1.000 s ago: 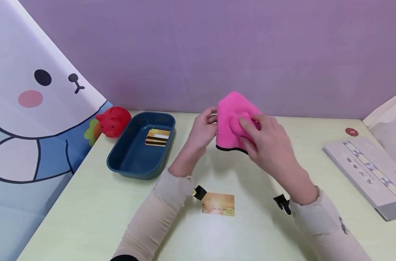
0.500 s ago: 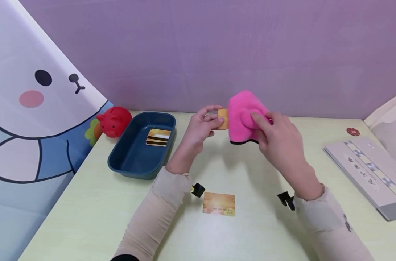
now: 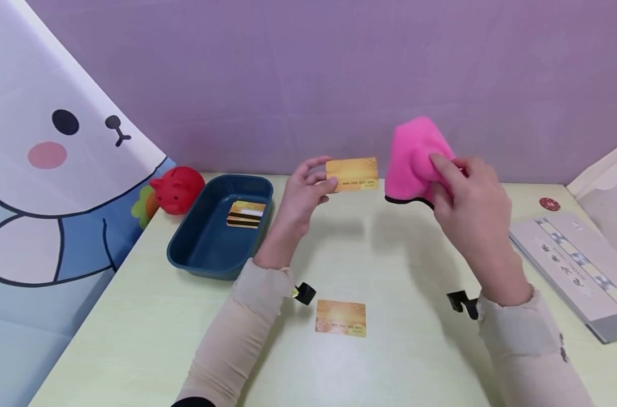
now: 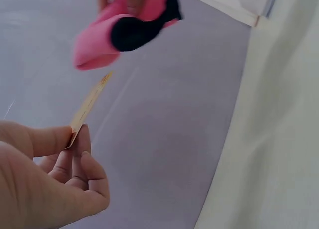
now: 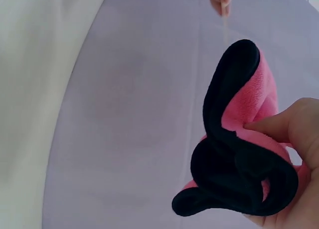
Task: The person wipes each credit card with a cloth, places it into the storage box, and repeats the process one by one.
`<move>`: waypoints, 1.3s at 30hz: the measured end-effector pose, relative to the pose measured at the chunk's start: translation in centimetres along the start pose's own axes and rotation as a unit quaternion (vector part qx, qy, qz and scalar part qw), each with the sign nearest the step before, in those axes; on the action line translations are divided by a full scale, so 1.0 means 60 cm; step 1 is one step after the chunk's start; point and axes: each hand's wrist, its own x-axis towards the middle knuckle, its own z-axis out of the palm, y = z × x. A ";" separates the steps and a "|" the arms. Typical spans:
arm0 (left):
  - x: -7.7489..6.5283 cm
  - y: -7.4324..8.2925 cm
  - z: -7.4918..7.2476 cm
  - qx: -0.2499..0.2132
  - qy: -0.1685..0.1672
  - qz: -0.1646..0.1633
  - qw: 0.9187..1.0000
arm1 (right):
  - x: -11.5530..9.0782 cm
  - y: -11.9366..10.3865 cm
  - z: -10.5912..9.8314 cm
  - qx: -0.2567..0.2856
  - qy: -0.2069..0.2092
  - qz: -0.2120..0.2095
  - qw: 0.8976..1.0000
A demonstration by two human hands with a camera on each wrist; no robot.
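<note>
My left hand (image 3: 300,198) pinches a gold bank card (image 3: 356,172) by its left edge, raised above the table. In the left wrist view the card (image 4: 89,109) shows nearly edge-on between thumb and fingers. To its right, my right hand (image 3: 471,203) grips a bunched pink cloth (image 3: 415,152) with a black edge, held up and apart from the card. The right wrist view shows the folded cloth (image 5: 249,99) with its black border toward the camera. A second gold bank card (image 3: 340,318) lies flat on the table, nearer the front.
A dark blue tray (image 3: 186,261) at the left holds a small pile of bank cards (image 3: 246,215). Beside it stands a red piggy bank (image 3: 180,189). On the right lie a grey book-like box (image 3: 568,265) and a small red disc (image 3: 550,204).
The cloth has come off the card in my left hand, moving right and up with my right hand. The card now shows fully. My left hand has shifted slightly left.
</note>
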 end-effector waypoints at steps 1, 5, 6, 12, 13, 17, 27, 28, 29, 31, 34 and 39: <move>-0.001 -0.002 0.003 0.010 0.003 0.008 1.000 | 0.001 -0.004 -0.001 0.003 0.003 -0.008 1.000; -0.004 -0.011 0.019 0.047 0.008 0.025 0.999 | 0.000 -0.023 0.002 0.024 0.014 -0.058 0.998; -0.006 -0.013 0.023 0.052 0.008 0.025 0.998 | -0.002 -0.029 0.005 0.030 0.017 -0.071 0.997; -0.017 -0.022 0.044 0.067 0.004 0.044 0.997 | -0.014 -0.060 0.030 0.054 0.013 -0.149 0.987; -0.019 -0.023 0.046 0.070 0.005 0.049 0.996 | -0.017 -0.063 0.034 0.051 0.008 -0.159 0.986; -0.024 -0.023 0.050 0.075 0.007 0.055 0.996 | -0.025 -0.073 0.042 0.043 -0.004 -0.176 0.983; -0.027 -0.009 0.047 0.091 -0.014 0.047 0.995 | -0.025 -0.062 0.031 0.023 -0.041 -0.125 0.991; -0.028 -0.008 0.045 0.092 -0.018 0.049 0.994 | -0.024 -0.060 0.029 0.019 -0.047 -0.114 0.992; -0.028 -0.006 0.043 0.091 -0.023 0.050 0.994 | -0.023 -0.057 0.028 0.016 -0.051 -0.105 0.993; -0.029 -0.002 0.038 0.081 -0.033 0.053 0.995 | -0.022 -0.052 0.026 0.013 -0.056 -0.085 0.995; -0.029 0.003 0.029 0.071 -0.043 0.051 0.995 | -0.019 -0.040 0.025 0.009 -0.051 -0.056 0.997; -0.026 0.013 0.016 0.037 -0.047 0.031 0.998 | -0.013 -0.011 0.015 -0.012 -0.052 0.003 0.999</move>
